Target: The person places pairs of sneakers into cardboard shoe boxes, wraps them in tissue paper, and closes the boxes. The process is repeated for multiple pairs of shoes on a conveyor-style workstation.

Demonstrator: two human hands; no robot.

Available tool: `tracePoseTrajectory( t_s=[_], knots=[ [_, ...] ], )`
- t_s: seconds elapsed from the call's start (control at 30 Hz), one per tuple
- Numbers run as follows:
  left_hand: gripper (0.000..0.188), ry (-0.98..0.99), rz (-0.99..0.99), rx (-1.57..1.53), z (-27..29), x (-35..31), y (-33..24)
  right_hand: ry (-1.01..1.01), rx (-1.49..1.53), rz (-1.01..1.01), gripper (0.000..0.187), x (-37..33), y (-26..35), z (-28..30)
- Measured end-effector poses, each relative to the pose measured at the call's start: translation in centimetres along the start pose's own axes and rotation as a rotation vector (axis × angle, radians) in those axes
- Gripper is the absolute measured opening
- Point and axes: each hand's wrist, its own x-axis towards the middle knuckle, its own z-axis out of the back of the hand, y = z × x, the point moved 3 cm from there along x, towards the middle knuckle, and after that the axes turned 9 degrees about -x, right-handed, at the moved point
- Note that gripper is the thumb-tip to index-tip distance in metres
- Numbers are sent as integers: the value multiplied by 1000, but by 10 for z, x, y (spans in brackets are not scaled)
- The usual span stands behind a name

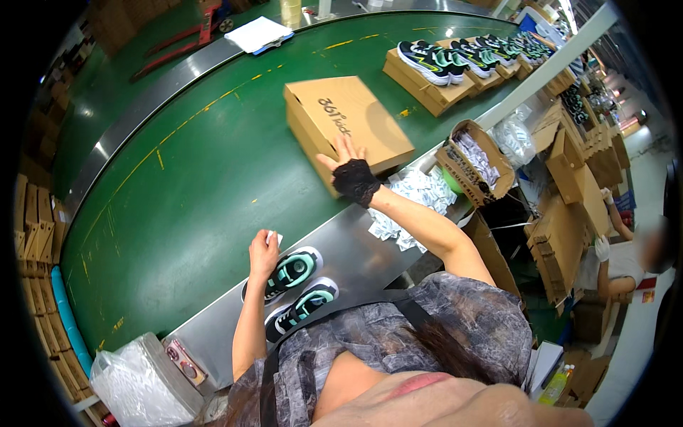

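A closed brown cardboard shoebox (380,117) sits on the green conveyor belt. My right hand (351,174), in a black fingerless lace glove, lies on its near side with the fingers spread over the lid. My left hand (265,252) is closed in a pinch, and a small white packet (276,238) sticks out from its fingers. Just under that forearm, two black and mint-green sneakers (299,267) stand on the metal ledge. To the right of the shoebox lies a loose heap of small white packets (409,196).
Open shoeboxes topped with sneakers (434,60) line the belt's far right. An open carton of packets (473,160) stands beside the ledge. A clipboard with papers (257,34) lies at the far edge. Plastic-wrapped sheets (146,381) are at lower left. Another person (612,263) handles cardboard at right.
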Motion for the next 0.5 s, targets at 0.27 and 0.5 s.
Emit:
tracePoseTrajectory(
  t_s=[0.27,0.5],
  knots=[
    [14,-204,-531,105,3,6,-84,-191,864,8,51,11,24,155],
    [42,132,177,327,74,5,78,-33,1022,-484,28,-81,-92,6]
  ],
)
